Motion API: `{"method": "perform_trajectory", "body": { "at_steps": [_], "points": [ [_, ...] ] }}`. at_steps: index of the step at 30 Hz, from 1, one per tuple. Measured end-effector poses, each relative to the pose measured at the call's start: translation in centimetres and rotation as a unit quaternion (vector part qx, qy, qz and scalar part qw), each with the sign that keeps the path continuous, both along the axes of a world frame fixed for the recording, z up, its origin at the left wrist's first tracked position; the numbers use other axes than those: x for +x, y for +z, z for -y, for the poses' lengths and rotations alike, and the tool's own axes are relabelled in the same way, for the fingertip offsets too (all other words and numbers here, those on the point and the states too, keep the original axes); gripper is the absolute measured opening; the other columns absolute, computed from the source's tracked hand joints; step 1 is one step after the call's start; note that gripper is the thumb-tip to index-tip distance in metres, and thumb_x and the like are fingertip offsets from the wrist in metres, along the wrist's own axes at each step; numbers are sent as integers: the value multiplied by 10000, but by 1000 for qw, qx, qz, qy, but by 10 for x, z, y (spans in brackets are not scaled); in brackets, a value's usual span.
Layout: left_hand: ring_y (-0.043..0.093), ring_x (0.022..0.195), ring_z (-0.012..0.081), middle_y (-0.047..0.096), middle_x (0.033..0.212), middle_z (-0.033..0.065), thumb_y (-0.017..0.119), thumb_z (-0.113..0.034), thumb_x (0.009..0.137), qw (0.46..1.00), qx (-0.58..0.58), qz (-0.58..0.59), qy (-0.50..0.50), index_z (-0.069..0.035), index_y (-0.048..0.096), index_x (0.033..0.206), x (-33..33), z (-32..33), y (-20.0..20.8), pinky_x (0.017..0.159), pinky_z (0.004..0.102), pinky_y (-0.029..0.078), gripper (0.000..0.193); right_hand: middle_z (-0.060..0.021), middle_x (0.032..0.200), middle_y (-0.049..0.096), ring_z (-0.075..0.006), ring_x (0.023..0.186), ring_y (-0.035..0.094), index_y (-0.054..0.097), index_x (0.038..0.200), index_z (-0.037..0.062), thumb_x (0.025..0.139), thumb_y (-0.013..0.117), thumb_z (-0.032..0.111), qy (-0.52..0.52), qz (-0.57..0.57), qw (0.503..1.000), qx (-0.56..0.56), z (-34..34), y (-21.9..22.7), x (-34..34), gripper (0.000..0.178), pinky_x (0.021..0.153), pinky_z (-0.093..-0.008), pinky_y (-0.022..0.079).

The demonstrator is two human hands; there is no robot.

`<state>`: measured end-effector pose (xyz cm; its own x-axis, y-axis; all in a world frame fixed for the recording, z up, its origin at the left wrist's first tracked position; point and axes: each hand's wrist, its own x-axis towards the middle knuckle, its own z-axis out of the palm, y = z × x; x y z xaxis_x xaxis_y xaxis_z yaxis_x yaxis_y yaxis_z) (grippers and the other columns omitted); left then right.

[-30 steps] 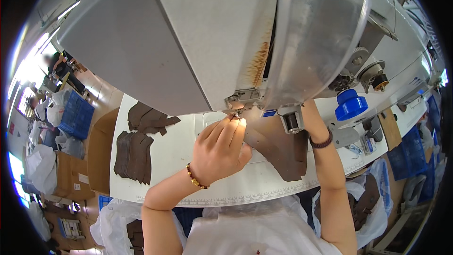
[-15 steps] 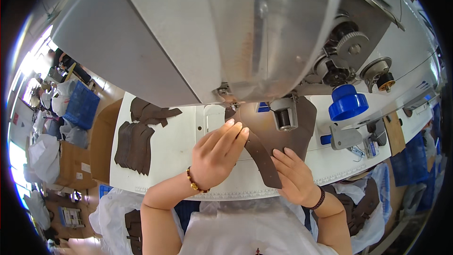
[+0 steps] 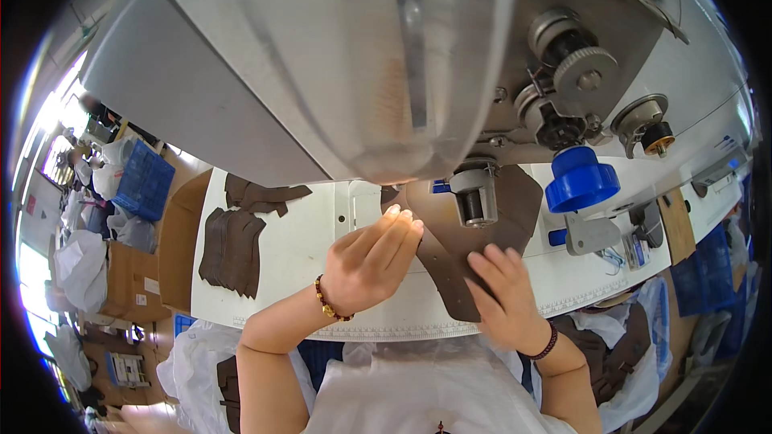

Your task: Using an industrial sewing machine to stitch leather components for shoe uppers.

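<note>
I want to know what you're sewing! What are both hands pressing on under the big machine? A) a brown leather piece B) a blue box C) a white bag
A: the left hand and right hand both lie flat on the brown leather piece on the white table.

Bright daylight pours in from windows at the left edge, blown out to white. The desk is evenly lit, with soft shadows. The machine looms close, blurred, with a dull sheen. Straight edges bow strongly toward the black rim of the fisheye view.
</note>
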<state>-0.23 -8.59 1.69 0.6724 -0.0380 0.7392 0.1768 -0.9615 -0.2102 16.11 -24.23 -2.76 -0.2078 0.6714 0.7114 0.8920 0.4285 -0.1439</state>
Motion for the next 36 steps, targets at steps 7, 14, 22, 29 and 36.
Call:
{"method": "perform_trajectory", "body": {
  "at_steps": [7, 14, 22, 29, 36],
  "points": [
    [647, 782, 199, 603, 840, 87, 636, 16, 681, 1000, 5, 4, 9, 34, 635, 846, 4, 3, -3, 554, 227, 525, 167, -142, 1206, 561, -311, 1200, 471, 622, 1056, 2, 755, 585, 17, -12, -27, 998, -58, 3, 9, 11, 305, 1042, -498, 288],
    [645, 781, 186, 597, 845, 88, 636, 8, 679, 999, 1, 12, 33, 26, 633, 836, 9, 5, -5, 535, 220, 516, 159, -145, 1209, 557, -303, 1210, 467, 618, 1055, -25, 744, 555, -53, 32, -78, 991, -107, -2, 20, 24, 318, 1041, -500, 292],
    [645, 771, 173, 597, 862, 78, 639, 3, 669, 999, -5, 21, 33, -4, 639, 836, 9, -7, -4, 514, 214, 504, 167, -148, 1226, 543, -299, 1217, 463, 606, 1073, -31, 726, 569, -50, 10, -57, 993, -100, -5, 18, 12, 349, 1032, -506, 301],
    [639, 751, 166, 579, 867, 69, 643, 5, 652, 999, -26, 27, 3, -7, 634, 864, 7, -17, -8, 518, 225, 507, 212, -165, 1236, 525, -313, 1204, 469, 591, 1076, -53, 723, 582, -22, -26, -15, 994, -107, -5, 12, -7, 355, 1011, -517, 316],
    [641, 790, 226, 579, 908, 88, 637, 36, 580, 994, -108, 12, -4, -22, 617, 893, 1, -21, -12, 609, 295, 540, 319, -215, 1212, 520, -350, 1181, 477, 566, 1094, -76, 734, 581, 28, -48, 13, 995, -82, -5, 4, -33, 374, 982, -531, 343]
  ]
}}
